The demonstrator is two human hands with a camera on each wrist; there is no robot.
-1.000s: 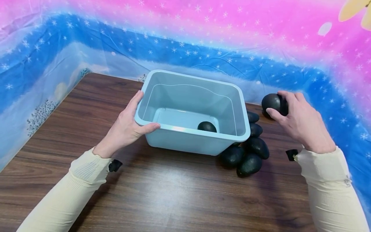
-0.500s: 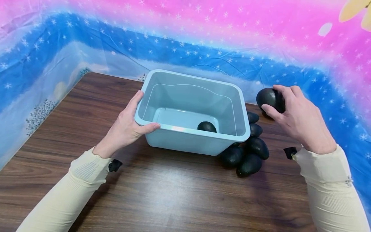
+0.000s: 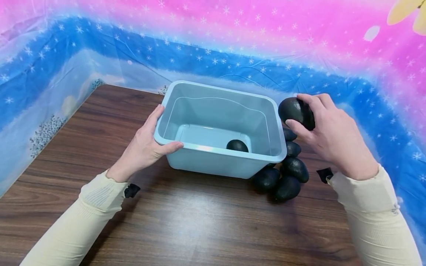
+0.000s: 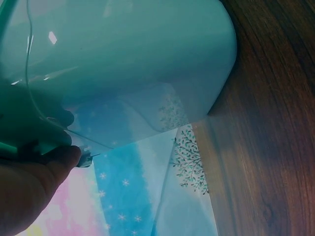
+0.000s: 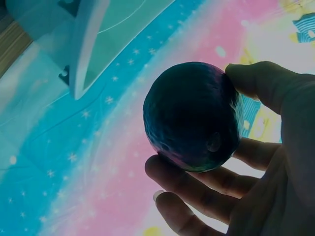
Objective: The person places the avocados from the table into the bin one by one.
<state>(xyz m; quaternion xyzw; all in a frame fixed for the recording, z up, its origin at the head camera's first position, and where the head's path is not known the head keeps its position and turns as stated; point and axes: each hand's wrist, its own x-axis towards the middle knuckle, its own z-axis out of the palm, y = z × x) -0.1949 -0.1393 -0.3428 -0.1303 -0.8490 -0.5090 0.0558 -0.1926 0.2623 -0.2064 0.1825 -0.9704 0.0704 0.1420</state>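
A dark avocado (image 3: 296, 112) is gripped between the thumb and fingers of my right hand (image 3: 336, 133), up beside the right rim of a pale blue plastic bin (image 3: 213, 162). The right wrist view shows the same avocado (image 5: 192, 118) from below, thumb on one side and fingers on the other. My left hand (image 3: 139, 147) holds the bin's left end, its thumb along the front rim and its fingers against the left side. Inside the bin, at the front right, lies another avocado (image 3: 237, 145). Its lower part is hidden by the front rim.
Several more avocados (image 3: 288, 187) lie clustered on the wooden table (image 3: 186, 221) by the bin's right front corner, partly under its overhanging rim. A patterned pink and blue cloth (image 3: 213, 55) hangs behind and along both sides of the table.
My right hand has lifted the avocado from the table's right rear and carried it left to the bin's right rim. My left hand and the bin have stayed still.
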